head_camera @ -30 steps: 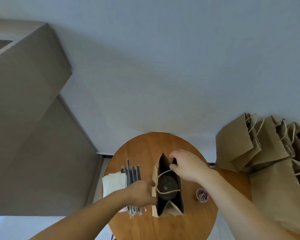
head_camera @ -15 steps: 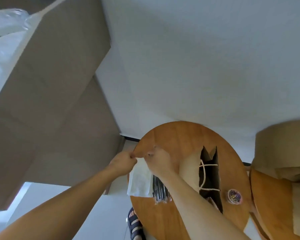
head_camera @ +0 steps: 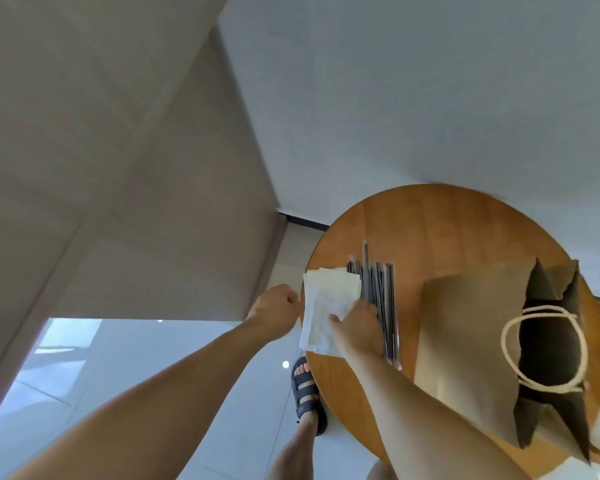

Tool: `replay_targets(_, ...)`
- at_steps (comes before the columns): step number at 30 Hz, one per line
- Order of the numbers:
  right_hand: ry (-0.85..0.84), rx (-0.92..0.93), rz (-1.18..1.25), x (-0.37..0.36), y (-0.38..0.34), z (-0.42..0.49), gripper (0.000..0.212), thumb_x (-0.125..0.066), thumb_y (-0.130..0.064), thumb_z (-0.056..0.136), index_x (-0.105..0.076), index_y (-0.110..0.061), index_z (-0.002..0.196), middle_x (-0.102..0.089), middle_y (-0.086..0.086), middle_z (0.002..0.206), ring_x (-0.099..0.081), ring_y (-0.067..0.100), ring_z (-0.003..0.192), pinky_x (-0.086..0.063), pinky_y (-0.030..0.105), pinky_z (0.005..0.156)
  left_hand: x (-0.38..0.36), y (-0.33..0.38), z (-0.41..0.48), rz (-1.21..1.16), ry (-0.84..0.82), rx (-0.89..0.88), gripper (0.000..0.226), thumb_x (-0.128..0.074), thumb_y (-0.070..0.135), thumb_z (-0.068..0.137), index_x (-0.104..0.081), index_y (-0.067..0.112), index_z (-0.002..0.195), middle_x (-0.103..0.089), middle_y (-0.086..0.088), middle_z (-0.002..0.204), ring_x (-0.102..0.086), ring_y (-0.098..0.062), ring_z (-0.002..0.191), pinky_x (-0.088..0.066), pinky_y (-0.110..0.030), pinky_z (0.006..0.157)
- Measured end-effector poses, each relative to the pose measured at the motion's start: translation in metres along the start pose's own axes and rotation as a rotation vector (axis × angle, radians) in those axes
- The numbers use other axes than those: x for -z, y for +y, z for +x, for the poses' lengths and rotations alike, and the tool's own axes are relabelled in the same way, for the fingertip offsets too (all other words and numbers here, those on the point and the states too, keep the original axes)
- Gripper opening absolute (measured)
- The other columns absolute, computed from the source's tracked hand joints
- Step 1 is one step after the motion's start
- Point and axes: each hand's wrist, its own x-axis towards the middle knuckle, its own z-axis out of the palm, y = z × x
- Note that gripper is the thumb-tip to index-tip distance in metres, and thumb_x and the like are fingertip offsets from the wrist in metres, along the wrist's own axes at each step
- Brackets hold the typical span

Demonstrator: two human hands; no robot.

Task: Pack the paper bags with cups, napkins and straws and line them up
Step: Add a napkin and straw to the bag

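a: where do our napkins (head_camera: 321, 299) lie?
b: at the left edge of the counter (head_camera: 430, 220), touching the straws (head_camera: 381, 289). our right hand (head_camera: 357, 322) pinches them, fingers tucked from sight; our left hand (head_camera: 274, 311) curls beside them, grip unclear. inside the paper bag (head_camera: 471, 334) all is dark.

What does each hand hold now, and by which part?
The right hand pinches the napkins at their right edge. The left hand curls at their left edge; its hold cannot be told.
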Motion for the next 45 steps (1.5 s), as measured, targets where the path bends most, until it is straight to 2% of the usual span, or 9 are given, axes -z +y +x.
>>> replay_targets(3,0.023,0.028,-0.066,-0.006,0.006,0.0,0.058,-0.064,-0.046,0.087,-0.046,-0.009,0.128,-0.052,0.01,0.125,-0.064,0.025,0.098,-0.06,0.035,0.073,-0.007,0.0,0.002,-0.03,-0.04,0.019,0.013,-0.053,0.021,0.095,-0.062,0.015,0.102,-0.064,-0.003,0.097,-0.056,-0.013,0.076,-0.052,-0.028,0.068)
replay_targets(12,0.053,0.081,-0.072,-0.005,0.023,0.003,0.051,-0.062,-0.049,0.085,-0.05,-0.015,0.121,-0.056,0.003,0.117,-0.064,0.016,0.091,-0.056,0.023,0.064,-0.034,0.012,0.017,0.069,-0.085,-0.011,0.028,-0.056,0.027,0.095,-0.055,0.014,0.12,-0.056,0.002,0.1,-0.049,-0.009,0.066,-0.033,-0.017,0.051)
replay_targets(16,0.104,0.064,0.024,0.003,0.032,0.001,0.036,-0.063,-0.039,0.089,-0.055,-0.019,0.117,-0.058,0.0,0.118,-0.067,0.016,0.093,-0.058,0.025,0.068,-0.047,0.02,0.025,0.171,-0.093,0.0,0.035,-0.058,0.035,0.095,-0.055,0.013,0.122,-0.063,-0.002,0.108,-0.061,-0.016,0.087,-0.046,-0.021,0.062)
replay_targets(20,0.141,0.069,0.118,0.01,0.041,0.0,0.026,-0.064,-0.029,0.089,-0.058,-0.019,0.113,-0.059,-0.002,0.114,-0.065,0.016,0.092,-0.06,0.03,0.071,-0.055,0.025,0.027,0.168,-0.024,0.043,0.037,-0.065,0.032,0.091,-0.053,0.017,0.123,-0.064,-0.003,0.109,-0.063,-0.018,0.09,-0.05,-0.024,0.069)
replay_targets(29,0.131,0.064,0.14,0.017,0.047,-0.003,0.029,-0.062,-0.027,0.092,-0.057,-0.02,0.12,-0.058,-0.003,0.121,-0.064,0.016,0.097,-0.06,0.032,0.076,-0.053,0.027,0.022,0.243,0.043,0.135,0.009,-0.061,0.028,0.094,-0.064,0.02,0.091,-0.061,0.003,0.078,-0.054,-0.009,0.058,-0.037,-0.018,0.046)
replay_targets(35,0.144,0.06,0.162,0.022,0.048,-0.006,0.031,-0.059,-0.029,0.093,-0.058,-0.021,0.123,-0.057,-0.005,0.122,-0.066,0.014,0.088,-0.061,0.032,0.066,-0.05,0.028,0.017,0.193,0.084,0.181,0.034,-0.057,0.023,0.092,-0.048,0.022,0.059,-0.047,0.005,0.057,-0.045,-0.007,0.048,-0.032,-0.018,0.042)
replay_targets(38,0.159,0.095,0.201,0.023,0.051,-0.007,0.028,-0.059,-0.029,0.093,-0.059,-0.02,0.12,-0.057,-0.005,0.118,-0.064,0.014,0.091,-0.057,0.026,0.064,-0.053,0.027,0.011,0.065,0.11,0.12,0.031,-0.059,0.022,0.088,-0.051,0.02,0.058,-0.046,0.006,0.057,-0.041,-0.007,0.048,-0.029,-0.015,0.041)
replay_targets(41,0.199,0.162,0.267,0.023,0.054,-0.006,0.021,-0.062,-0.03,0.093,-0.062,-0.02,0.111,-0.059,-0.006,0.109,-0.059,0.011,0.097,-0.045,0.015,0.07,-0.052,0.031,0.007,-0.314,0.108,0.071,0.015,-0.066,0.021,0.087,-0.064,0.014,0.074,-0.058,0.003,0.072,-0.053,-0.011,0.066,-0.041,-0.018,0.054)
replay_targets(45,0.155,0.192,0.507,0.026,0.052,-0.005,0.006,-0.059,-0.028,0.094,-0.058,-0.027,0.089,-0.056,-0.013,0.088,-0.053,0.001,0.075,-0.038,0.01,0.062,-0.046,0.04,0.002,-0.749,0.039,0.146,0.024,-0.059,0.011,0.089,-0.052,0.012,0.066,-0.053,-0.001,0.068,-0.052,-0.014,0.064,-0.045,-0.021,0.054)
